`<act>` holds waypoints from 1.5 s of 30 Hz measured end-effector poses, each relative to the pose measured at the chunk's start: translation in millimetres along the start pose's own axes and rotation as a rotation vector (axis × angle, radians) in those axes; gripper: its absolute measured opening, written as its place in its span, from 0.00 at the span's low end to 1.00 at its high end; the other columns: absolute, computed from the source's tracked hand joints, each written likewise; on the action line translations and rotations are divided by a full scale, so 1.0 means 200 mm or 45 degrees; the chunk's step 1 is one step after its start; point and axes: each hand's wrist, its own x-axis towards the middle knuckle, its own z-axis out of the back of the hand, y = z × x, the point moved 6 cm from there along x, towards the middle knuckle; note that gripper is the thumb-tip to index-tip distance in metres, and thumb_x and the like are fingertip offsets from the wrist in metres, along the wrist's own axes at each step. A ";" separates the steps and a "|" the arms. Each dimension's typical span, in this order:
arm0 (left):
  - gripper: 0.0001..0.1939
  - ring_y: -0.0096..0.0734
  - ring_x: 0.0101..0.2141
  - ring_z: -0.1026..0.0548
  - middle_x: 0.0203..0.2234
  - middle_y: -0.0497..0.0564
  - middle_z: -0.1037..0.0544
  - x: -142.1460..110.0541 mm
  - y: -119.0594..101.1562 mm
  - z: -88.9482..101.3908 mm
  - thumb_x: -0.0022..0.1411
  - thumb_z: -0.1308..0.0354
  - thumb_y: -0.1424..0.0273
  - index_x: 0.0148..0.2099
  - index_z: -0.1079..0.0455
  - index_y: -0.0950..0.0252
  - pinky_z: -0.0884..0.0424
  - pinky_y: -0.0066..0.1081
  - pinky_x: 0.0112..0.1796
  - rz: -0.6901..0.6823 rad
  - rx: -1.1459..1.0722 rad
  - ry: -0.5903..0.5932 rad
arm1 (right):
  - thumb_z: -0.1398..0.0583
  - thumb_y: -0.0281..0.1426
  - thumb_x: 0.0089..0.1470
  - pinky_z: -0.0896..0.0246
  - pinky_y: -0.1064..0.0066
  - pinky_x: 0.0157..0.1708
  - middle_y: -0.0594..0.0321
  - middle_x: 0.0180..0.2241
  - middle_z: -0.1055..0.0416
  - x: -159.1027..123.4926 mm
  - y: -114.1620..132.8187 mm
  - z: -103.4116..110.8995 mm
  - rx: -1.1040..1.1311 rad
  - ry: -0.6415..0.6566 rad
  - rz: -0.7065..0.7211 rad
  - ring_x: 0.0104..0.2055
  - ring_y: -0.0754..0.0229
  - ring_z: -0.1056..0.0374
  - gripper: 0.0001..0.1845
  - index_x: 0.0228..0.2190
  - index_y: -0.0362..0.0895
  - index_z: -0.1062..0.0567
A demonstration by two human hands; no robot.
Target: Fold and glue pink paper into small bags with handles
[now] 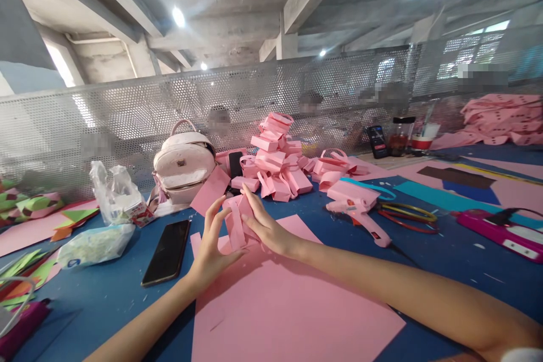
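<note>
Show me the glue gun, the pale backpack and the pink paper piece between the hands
Glue gun [360, 216], head view: body.
Pale backpack [184, 172], head view: front.
Pink paper piece [238, 220], head view: near side.

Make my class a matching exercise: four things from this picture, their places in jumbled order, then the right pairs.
Things:
1. glue gun
2. backpack
3. pink paper piece
4. phone

Places:
A. between the left hand and right hand
B. flat on the blue table, left of the left hand
C. right of the right hand
D. upright, left of the pink stack

Pairs: 1-C, 2-D, 3-A, 4-B
</note>
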 end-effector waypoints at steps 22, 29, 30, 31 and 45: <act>0.29 0.56 0.68 0.52 0.69 0.56 0.56 -0.02 0.01 -0.02 0.61 0.35 0.58 0.61 0.40 0.49 0.41 0.55 0.60 -0.086 -0.011 0.038 | 0.44 0.44 0.63 0.71 0.52 0.69 0.58 0.70 0.59 0.00 -0.07 0.01 -0.003 -0.072 -0.010 0.73 0.53 0.68 0.44 0.69 0.56 0.64; 0.29 0.57 0.67 0.52 0.68 0.57 0.53 0.00 0.00 0.00 0.60 0.34 0.58 0.60 0.39 0.51 0.41 0.54 0.60 -0.033 0.018 -0.013 | 0.47 0.42 0.65 0.69 0.55 0.69 0.62 0.70 0.60 -0.01 -0.09 -0.01 0.067 -0.022 -0.040 0.72 0.55 0.66 0.36 0.68 0.57 0.55; 0.28 0.57 0.68 0.52 0.68 0.57 0.52 0.00 0.00 0.00 0.60 0.34 0.58 0.60 0.38 0.52 0.41 0.54 0.60 -0.023 0.021 -0.019 | 0.47 0.42 0.65 0.70 0.55 0.69 0.64 0.71 0.61 -0.01 -0.10 -0.02 0.077 -0.011 -0.040 0.73 0.55 0.66 0.36 0.68 0.58 0.54; 0.28 0.57 0.68 0.53 0.68 0.57 0.52 0.00 0.00 0.01 0.60 0.34 0.58 0.59 0.38 0.53 0.40 0.54 0.60 -0.014 0.024 -0.023 | 0.46 0.42 0.64 0.70 0.56 0.69 0.65 0.71 0.61 -0.01 -0.09 -0.02 0.085 -0.002 -0.037 0.73 0.55 0.67 0.36 0.68 0.58 0.54; 0.35 0.57 0.67 0.52 0.68 0.58 0.52 0.00 0.00 0.00 0.60 0.36 0.54 0.65 0.45 0.50 0.43 0.59 0.60 0.016 -0.001 -0.017 | 0.45 0.43 0.64 0.60 0.55 0.68 0.60 0.70 0.56 -0.02 -0.08 -0.02 0.143 -0.040 -0.024 0.71 0.55 0.59 0.34 0.66 0.55 0.50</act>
